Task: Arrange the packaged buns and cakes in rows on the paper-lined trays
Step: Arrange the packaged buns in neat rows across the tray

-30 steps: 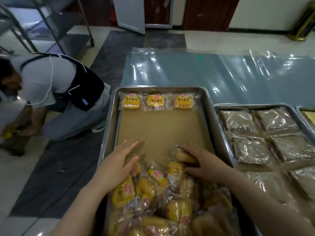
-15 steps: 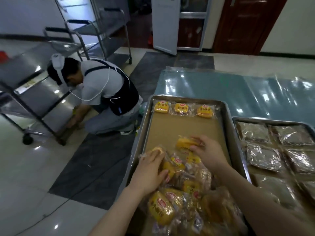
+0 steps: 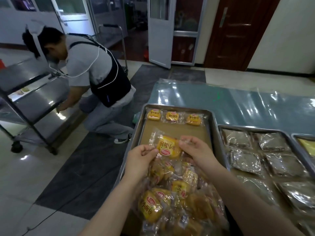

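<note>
Both hands held one bun point(image 3: 167, 147) above the tray's point(image 3: 136, 133) middle: the left hand point(image 3: 141, 157) pinched the wrapper's 9 o'clock edge, the right hand point(image 3: 196, 150) its 3 o'clock edge. Only one row point(image 3: 172, 116) of three lay finished at 12 o'clock, with bare paper point(image 3: 170, 132) beneath. A pile point(image 3: 179, 193) waited at 6 o'clock, so this tray looked barely begun. The second tray point(image 3: 221, 132), at 3 o'clock, held cakes point(image 3: 255, 150) in rows.
</note>
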The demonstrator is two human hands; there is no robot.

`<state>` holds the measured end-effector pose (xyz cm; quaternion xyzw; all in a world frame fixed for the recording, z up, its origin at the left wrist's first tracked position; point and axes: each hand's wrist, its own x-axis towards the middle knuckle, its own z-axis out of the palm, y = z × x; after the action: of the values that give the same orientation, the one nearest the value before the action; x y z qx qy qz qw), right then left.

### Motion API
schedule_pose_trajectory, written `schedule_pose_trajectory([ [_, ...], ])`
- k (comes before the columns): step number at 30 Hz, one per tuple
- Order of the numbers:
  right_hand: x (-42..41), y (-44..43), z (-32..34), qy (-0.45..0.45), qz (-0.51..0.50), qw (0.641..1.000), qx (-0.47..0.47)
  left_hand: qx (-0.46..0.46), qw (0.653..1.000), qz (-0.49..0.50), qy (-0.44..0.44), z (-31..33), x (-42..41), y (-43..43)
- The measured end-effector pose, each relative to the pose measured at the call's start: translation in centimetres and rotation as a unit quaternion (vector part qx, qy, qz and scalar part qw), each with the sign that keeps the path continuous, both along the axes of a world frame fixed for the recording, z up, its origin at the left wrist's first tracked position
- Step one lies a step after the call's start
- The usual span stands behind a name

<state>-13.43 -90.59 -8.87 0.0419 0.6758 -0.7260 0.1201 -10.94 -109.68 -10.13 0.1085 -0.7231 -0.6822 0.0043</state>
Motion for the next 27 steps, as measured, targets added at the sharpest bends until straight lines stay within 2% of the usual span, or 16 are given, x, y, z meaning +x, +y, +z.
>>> schedule_pose_trajectory([
  [1,0.2,-0.1,0.0,-0.02,0.004,1.0,-0.022,0.002,1.0,0.005,0.0,0.2,0.2,0.0],
  [3,0.4,0.0,-0.1,-0.031,0.011,0.999,-0.006,0.008,1.0,0.008,0.0,0.6,0.5,-0.2],
  [6,0.7,0.2,-0.1,-0.016,-0.011,1.0,0.016,0.025,1.0,-0.012,-0.016,1.1,1.1,-0.3],
  [12,0.8,0.9,0.0,-0.006,-0.018,0.998,0.052,-0.01,1.0,0.007,0.005,1.1,0.4,0.0],
  [14,0.3,1.1,-0.2,-0.014,-0.039,0.999,0.02,0.031,0.999,0.003,0.003,0.8,-0.4,0.2],
  [16,-0.3,1.3,-0.5,-0.032,-0.077,0.995,-0.052,0.089,0.994,-0.05,-0.029,0.4,-1.3,0.9],
  [18,-1.0,1.2,-0.8,-0.046,-0.079,0.993,-0.077,0.104,0.987,-0.106,-0.057,-0.5,-2.1,2.1],
  [23,-2.3,1.8,-2.8,-0.053,-0.001,0.995,0.08,0.081,0.993,-0.035,-0.076,-2.2,-4.6,3.9],
  [27,-5.3,2.5,-3.6,-0.053,-0.029,0.997,0.052,0.018,0.994,-0.057,-0.088,-2.6,-7.0,3.4],
])
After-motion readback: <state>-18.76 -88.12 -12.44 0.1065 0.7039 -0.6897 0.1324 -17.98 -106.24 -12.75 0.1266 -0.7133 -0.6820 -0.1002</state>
